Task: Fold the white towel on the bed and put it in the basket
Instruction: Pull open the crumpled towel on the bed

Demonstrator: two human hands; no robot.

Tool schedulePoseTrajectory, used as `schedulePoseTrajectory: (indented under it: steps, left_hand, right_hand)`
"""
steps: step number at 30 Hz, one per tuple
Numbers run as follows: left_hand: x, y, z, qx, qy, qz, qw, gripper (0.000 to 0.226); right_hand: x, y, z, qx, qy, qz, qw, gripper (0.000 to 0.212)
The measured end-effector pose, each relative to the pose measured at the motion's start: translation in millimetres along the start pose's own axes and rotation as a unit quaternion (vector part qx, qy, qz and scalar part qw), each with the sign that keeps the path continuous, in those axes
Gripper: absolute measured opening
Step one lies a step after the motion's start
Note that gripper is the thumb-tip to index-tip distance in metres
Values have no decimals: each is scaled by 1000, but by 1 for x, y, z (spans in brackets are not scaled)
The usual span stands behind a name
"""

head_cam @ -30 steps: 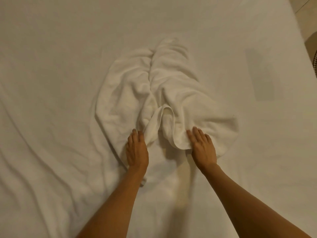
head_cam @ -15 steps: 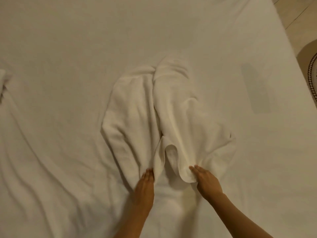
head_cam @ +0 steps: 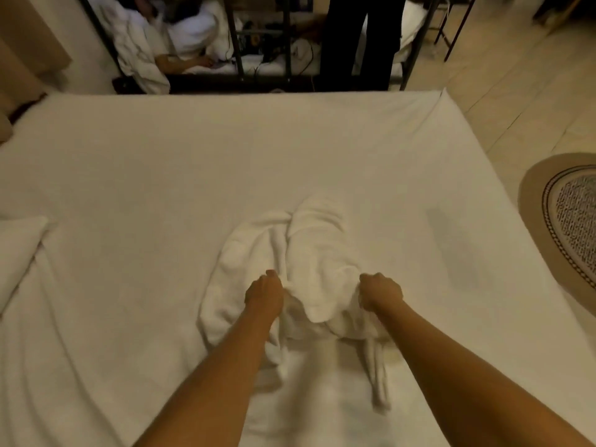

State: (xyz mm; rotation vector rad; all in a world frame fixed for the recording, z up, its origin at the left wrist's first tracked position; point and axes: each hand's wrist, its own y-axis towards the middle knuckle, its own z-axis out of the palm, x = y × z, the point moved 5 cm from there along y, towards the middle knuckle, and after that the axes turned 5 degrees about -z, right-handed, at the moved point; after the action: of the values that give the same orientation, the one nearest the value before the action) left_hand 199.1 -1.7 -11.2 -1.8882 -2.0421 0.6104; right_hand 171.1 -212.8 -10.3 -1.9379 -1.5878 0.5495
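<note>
The white towel [head_cam: 317,253] lies bunched in long folds in the middle of the bed [head_cam: 161,162]. My left hand [head_cam: 264,295] is closed on the towel's near left fold. My right hand [head_cam: 380,291] is a fist gripping its near right fold. The near edge of the towel is lifted between the two hands, and a loose strip of it trails toward me. No basket is in view.
A pillow corner [head_cam: 19,246] lies at the bed's left edge. Beyond the far edge stand a black metal rack [head_cam: 238,40] with white linen and cables, and a person's dark legs [head_cam: 354,40]. An oval woven rug [head_cam: 567,221] lies on the tiled floor at right.
Both hands went from lying flat at the towel's near edge to closed fists gripping it and lifting that edge. The view has tilted up, showing the bed's far edge and the room.
</note>
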Motion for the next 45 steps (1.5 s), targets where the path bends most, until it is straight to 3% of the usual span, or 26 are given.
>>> schedulePoseTrajectory:
  steps: [3, 5, 7, 9, 13, 15, 17, 20, 23, 27, 31, 34, 40, 43, 45]
  left_hand:
    - [-25, 29, -92, 22, -258, -48, 965, 42]
    - [-42, 42, -159, -9, -380, -2, 925, 44]
    - [-57, 49, -234, -80, -425, 62, 900, 48]
    - [-67, 41, -311, -161, -458, 94, 869, 43]
    - [-83, -1, -438, -350, -392, 223, 821, 56]
    - [-75, -22, -471, -417, -377, 259, 786, 57]
    - [-62, -32, -478, -452, -358, 269, 771, 56]
    - [-33, -27, -446, -431, -324, 236, 809, 60]
    - [8, -14, -378, -366, -285, 202, 862, 70]
    - [52, -3, -275, -269, -247, 150, 919, 64]
    - [105, -3, -185, -227, -176, 100, 953, 70]
    - [148, -18, -131, -196, -122, 62, 971, 72]
    - [146, -64, -50, -130, 6, 120, 984, 77]
    - [143, -75, -26, -111, 53, 135, 983, 76]
    - [147, -84, -9, -98, 89, 143, 981, 76]
  right_hand:
    - [13, 7, -96, -5, 140, 0, 990, 41]
    - [15, 2, -165, -123, 321, 2, 939, 50]
    - [16, -14, -234, -271, 397, -41, 876, 48]
    - [24, -37, -302, -380, 373, -110, 839, 54]
    - [48, -97, -412, -542, 235, -214, 778, 78]
    - [55, -121, -437, -602, 166, -225, 748, 81]
    - [59, -132, -438, -630, 92, -212, 742, 78]
    - [54, -126, -414, -616, 36, -181, 766, 70]
    - [40, -104, -363, -559, 7, -137, 818, 59]
    - [4, -69, -252, -439, -20, -87, 894, 53]
    - [-38, -53, -145, -350, -40, -31, 936, 54]
    - [-63, -63, -83, -303, -42, 1, 952, 53]
    - [-61, -82, 10, -211, -50, -6, 976, 61]
    - [-62, -94, 34, -201, -73, 17, 977, 62]
    - [-63, -101, 46, -205, -103, -11, 973, 60]
